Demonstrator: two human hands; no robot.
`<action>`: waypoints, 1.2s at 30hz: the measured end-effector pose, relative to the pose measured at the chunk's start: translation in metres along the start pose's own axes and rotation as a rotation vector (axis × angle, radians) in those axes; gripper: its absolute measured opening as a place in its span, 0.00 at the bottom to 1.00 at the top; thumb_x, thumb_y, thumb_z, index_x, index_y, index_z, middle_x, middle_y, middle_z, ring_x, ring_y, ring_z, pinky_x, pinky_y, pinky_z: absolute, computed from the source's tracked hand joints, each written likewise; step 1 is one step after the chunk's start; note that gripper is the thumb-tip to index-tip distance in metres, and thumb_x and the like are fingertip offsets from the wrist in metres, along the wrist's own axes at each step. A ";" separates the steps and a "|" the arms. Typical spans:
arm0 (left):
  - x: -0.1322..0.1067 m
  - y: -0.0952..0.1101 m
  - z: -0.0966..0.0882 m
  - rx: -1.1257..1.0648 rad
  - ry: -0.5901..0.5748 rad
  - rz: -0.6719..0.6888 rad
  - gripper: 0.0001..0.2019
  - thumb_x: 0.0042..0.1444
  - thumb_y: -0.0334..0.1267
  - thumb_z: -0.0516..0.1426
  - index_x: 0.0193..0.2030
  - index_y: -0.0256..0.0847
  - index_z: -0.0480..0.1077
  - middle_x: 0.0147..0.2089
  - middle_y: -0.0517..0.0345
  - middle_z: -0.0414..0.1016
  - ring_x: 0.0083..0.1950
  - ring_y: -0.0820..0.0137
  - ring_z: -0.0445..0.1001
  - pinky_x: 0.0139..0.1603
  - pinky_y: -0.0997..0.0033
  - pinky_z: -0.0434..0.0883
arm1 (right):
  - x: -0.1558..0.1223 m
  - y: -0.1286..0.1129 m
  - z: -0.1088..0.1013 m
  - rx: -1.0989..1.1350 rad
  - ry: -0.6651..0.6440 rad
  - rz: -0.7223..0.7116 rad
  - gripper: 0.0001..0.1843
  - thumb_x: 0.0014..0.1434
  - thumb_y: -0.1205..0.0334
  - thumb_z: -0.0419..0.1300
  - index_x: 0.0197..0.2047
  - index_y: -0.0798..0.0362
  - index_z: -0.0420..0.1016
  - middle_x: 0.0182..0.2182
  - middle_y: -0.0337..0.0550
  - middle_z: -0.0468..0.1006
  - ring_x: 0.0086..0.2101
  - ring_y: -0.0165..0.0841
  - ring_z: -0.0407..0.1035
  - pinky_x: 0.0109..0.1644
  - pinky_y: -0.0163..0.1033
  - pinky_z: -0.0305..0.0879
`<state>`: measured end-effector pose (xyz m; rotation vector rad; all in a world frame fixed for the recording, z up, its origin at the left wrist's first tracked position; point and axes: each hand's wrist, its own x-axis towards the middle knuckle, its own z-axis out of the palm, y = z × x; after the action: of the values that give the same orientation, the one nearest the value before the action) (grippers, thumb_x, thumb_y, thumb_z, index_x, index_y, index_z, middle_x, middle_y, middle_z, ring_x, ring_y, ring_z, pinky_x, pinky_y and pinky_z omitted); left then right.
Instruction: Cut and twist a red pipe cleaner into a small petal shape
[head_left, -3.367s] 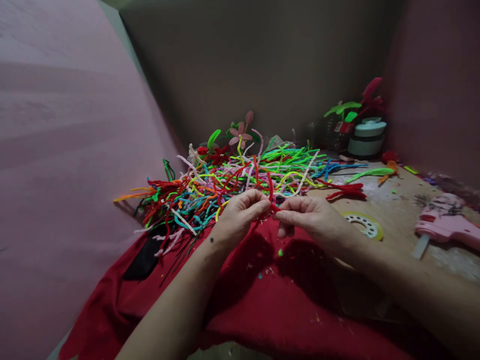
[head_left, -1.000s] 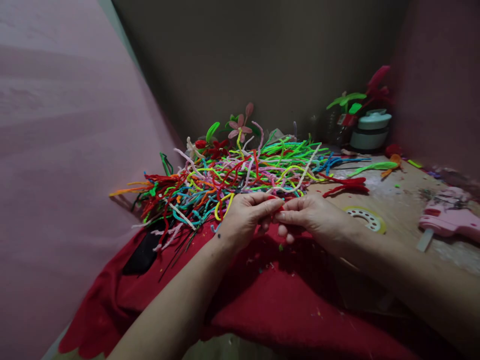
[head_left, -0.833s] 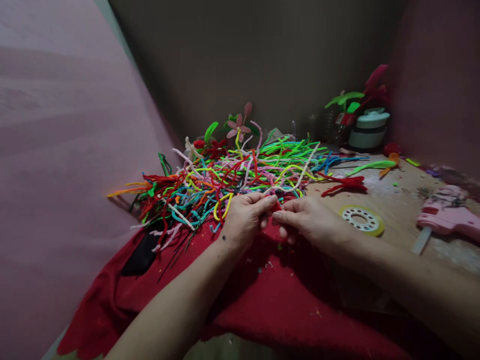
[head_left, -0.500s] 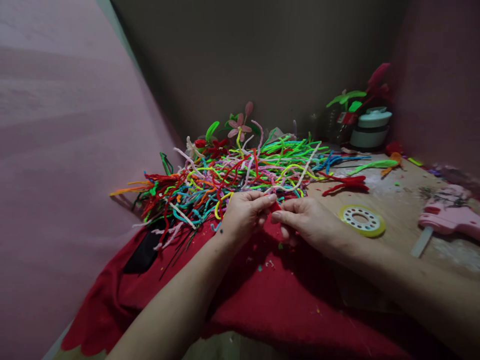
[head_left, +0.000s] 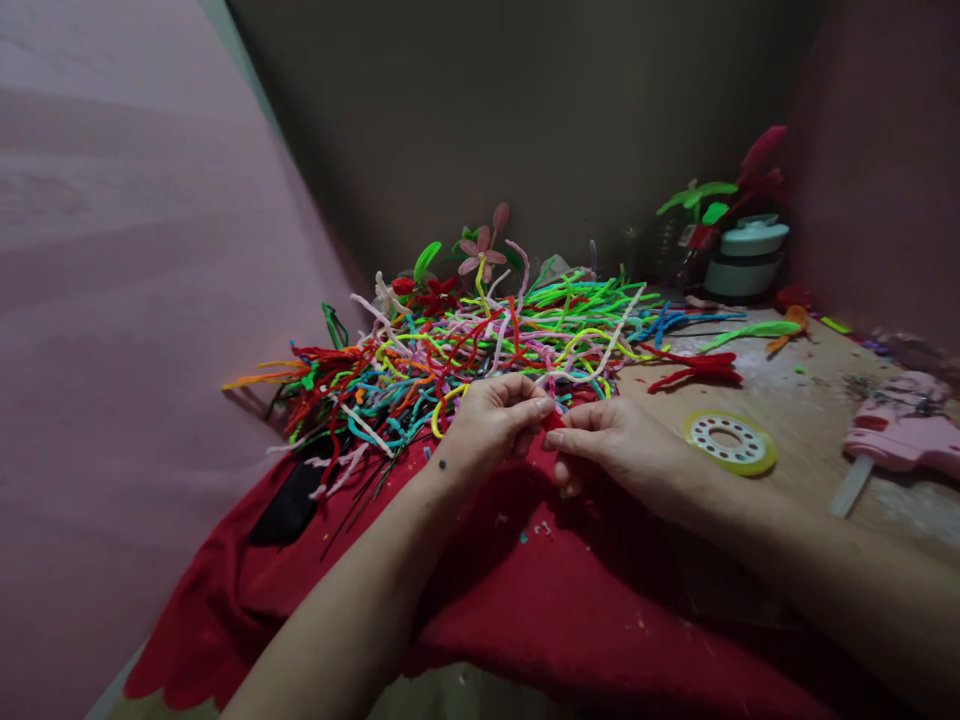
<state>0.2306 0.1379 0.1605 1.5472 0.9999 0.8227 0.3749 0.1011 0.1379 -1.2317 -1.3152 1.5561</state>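
My left hand (head_left: 501, 418) and my right hand (head_left: 604, 440) meet over the red cloth, both closed in a pinch. Between their fingertips shows a short piece of red pipe cleaner (head_left: 553, 421); most of it is hidden by the fingers. Just beyond the hands spreads a tangled heap of pipe cleaners (head_left: 480, 345) in many colours. A red pipe cleaner piece with split ends (head_left: 701, 370) lies apart on the table, right of the heap.
A yellow tape roll (head_left: 731, 443) and a pink glue gun (head_left: 896, 430) lie at right. Behind stand a mint-lidded container (head_left: 746, 258) and pipe cleaner flowers (head_left: 480, 255). A black flat object (head_left: 289, 505) rests on the red cloth (head_left: 540, 600) at left, with small scraps nearer me.
Both hands keep their pinch on the red piece, with only slight finger movement. The whole view has shifted a little.
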 end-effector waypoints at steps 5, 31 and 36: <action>-0.002 0.005 0.002 0.077 -0.008 -0.041 0.08 0.46 0.37 0.59 0.24 0.35 0.65 0.15 0.67 0.62 0.13 0.82 0.56 0.13 0.81 0.53 | 0.000 0.000 -0.001 0.141 -0.052 0.001 0.12 0.53 0.60 0.57 0.23 0.58 0.73 0.19 0.44 0.76 0.17 0.25 0.65 0.20 0.30 0.58; 0.000 -0.020 0.002 0.546 -0.049 0.845 0.08 0.56 0.31 0.55 0.38 0.42 0.75 0.47 0.55 0.67 0.40 0.75 0.71 0.37 0.76 0.72 | 0.020 0.008 -0.021 0.597 0.128 -0.113 0.04 0.43 0.67 0.62 0.20 0.56 0.71 0.22 0.40 0.70 0.23 0.27 0.58 0.25 0.35 0.51; -0.006 -0.010 0.002 0.486 -0.074 0.726 0.08 0.58 0.31 0.53 0.38 0.39 0.74 0.39 0.55 0.71 0.37 0.76 0.71 0.35 0.78 0.70 | 0.020 0.009 -0.019 0.453 0.110 -0.224 0.09 0.44 0.67 0.61 0.16 0.55 0.67 0.16 0.36 0.64 0.21 0.26 0.55 0.24 0.36 0.48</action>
<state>0.2286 0.1323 0.1507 2.4096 0.5901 1.0432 0.3887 0.1231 0.1249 -0.8417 -0.9251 1.4947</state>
